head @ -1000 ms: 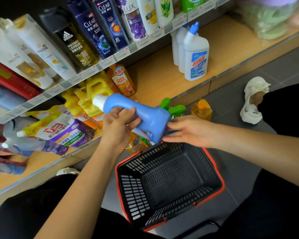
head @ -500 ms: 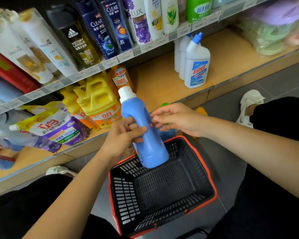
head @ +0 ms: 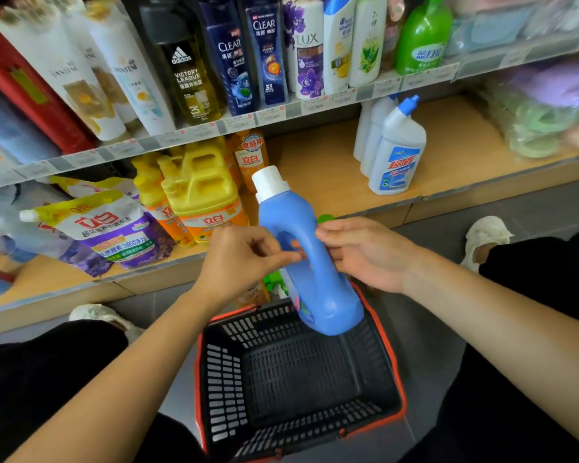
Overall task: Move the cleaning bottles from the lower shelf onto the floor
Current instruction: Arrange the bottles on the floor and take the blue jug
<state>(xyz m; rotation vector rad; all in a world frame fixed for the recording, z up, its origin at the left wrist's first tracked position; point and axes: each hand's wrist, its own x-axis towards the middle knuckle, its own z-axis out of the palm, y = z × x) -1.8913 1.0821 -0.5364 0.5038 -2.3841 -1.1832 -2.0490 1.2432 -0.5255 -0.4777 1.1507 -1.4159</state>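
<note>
A blue bottle (head: 310, 262) with a white cap hangs nearly upright, its base above the far rim of the black basket (head: 214, 389). My right hand (head: 365, 252) grips its handle from the right. My left hand (head: 241, 259) has curled fingers, and its index fingertip pinches the handle's left side. White toilet-cleaner bottles (head: 396, 152), yellow jugs (head: 201, 192) and an orange bottle (head: 253, 158) stand on the lower shelf (head: 318, 172). Behind the basket, orange and green bottles (head: 264, 289) stand on the floor, mostly hidden.
Detergent pouches (head: 107, 228) lie on the lower shelf at the left. Shampoo bottles (head: 231, 61) fill the upper shelf, and soft packs (head: 549, 111) sit at the right. My white shoes (head: 485, 235) flank the basket on the grey floor (head: 425, 329).
The blue bottle swung from lying sideways to upright and moved right, over the basket's far rim. My right hand took its handle, and my left hand slid off the bottle's body to the handle.
</note>
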